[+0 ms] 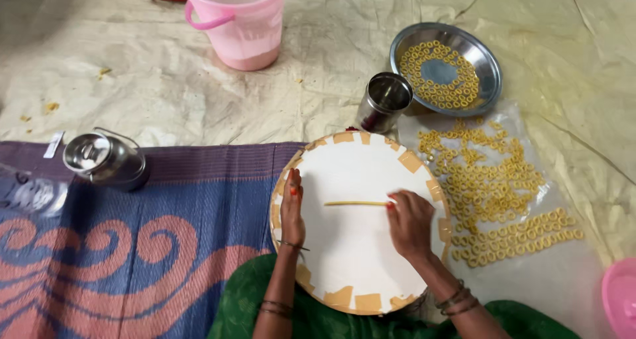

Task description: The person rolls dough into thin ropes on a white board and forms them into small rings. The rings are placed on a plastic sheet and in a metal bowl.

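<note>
Your left hand point(291, 210) lies flat and open at the left rim of the round white board point(358, 259) on your lap, steadying it without holding anything. To its right a thin yellow dough strand point(354, 204) stretches across the middle of the board. Your right hand point(409, 221) pinches the strand's right end, so the rolling looks done and the next move probably calls for curling it into a ring like those on the plastic sheet point(563, 273).

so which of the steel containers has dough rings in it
The wide shallow steel bowl at upper right: yellow rings line its inside. The open steel cup beside it shows no rings, and the lidded steel can on the mat is shut.
</note>
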